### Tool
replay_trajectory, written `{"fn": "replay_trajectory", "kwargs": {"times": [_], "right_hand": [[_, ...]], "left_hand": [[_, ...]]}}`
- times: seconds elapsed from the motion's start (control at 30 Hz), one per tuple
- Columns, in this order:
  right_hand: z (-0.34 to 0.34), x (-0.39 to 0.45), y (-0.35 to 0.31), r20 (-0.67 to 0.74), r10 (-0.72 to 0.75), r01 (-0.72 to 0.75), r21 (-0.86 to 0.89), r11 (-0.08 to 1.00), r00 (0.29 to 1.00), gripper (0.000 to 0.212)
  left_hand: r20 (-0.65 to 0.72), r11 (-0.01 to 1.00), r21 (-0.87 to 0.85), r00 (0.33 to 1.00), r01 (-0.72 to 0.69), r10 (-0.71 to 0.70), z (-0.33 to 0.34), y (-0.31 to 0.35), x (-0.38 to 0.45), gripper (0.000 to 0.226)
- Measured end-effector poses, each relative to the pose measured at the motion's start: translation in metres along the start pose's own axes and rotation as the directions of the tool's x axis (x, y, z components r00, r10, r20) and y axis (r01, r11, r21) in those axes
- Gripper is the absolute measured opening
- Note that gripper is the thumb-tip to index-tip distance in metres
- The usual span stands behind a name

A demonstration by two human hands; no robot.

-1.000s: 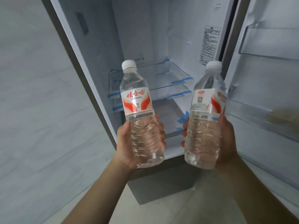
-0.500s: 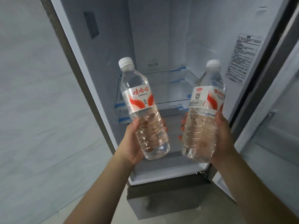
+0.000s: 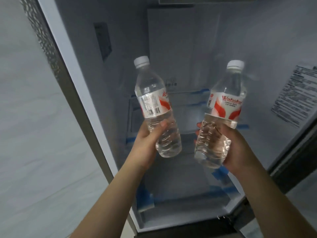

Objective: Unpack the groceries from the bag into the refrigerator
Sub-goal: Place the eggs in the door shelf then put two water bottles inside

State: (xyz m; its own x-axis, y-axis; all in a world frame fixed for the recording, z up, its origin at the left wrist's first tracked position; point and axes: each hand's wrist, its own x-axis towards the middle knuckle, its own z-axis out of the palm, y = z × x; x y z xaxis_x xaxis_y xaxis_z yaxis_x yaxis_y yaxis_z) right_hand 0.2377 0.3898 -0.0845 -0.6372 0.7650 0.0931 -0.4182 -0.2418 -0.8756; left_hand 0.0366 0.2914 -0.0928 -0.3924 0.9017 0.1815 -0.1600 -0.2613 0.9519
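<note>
1. Clear plastic water bottle with white cap (image 3: 155, 107) is gripped low by the left hand (image 3: 145, 143); its twin (image 3: 221, 117) is clasped by the right hand (image 3: 240, 148).
2. Both hang before the open white refrigerator (image 3: 171, 48); placing step, next needs lowering onto a glass shelf (image 3: 185, 115).

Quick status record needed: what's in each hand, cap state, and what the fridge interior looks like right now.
left hand: grips left water bottle, barcode side facing camera
right hand: grips right water bottle, red logo facing camera
caps: white, both on
bottles: upright, slightly tilted, apart
refrigerator: open, glass shelves bare, blue tape on edges
placed yet: no
</note>
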Motion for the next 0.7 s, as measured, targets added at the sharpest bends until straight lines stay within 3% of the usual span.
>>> {"fn": "replay_trajectory", "kwargs": {"times": [0.1,0.2,0.37,0.53,0.7], "right_hand": [[-0.006,0.024,-0.002,-0.062,-0.060,0.055,-0.085,0.995,0.996,0.056],[-0.010,0.051,-0.005,-0.120,-0.178,0.136,-0.296,0.945,0.977,0.041],[-0.010,0.095,-0.001,-0.097,-0.225,0.162,-0.437,0.885,0.969,0.062],[-0.009,0.136,0.005,-0.139,-0.305,0.210,-0.464,0.861,0.942,0.049],[-0.023,0.170,0.000,-0.150,-0.283,0.160,-0.545,0.823,0.947,0.043]], "left_hand": [[-0.072,0.997,0.048,0.996,-0.054,0.057,0.001,-0.002,0.016,0.062],[-0.120,0.986,0.126,0.985,-0.104,0.120,0.004,-0.005,0.036,0.055],[-0.212,0.961,0.259,0.965,-0.096,0.154,0.010,-0.012,0.078,0.060],[-0.334,0.948,0.308,0.924,-0.079,0.185,0.022,-0.021,0.124,0.063],[-0.445,0.948,0.319,0.883,0.002,0.148,0.011,-0.035,0.148,0.068]]}}
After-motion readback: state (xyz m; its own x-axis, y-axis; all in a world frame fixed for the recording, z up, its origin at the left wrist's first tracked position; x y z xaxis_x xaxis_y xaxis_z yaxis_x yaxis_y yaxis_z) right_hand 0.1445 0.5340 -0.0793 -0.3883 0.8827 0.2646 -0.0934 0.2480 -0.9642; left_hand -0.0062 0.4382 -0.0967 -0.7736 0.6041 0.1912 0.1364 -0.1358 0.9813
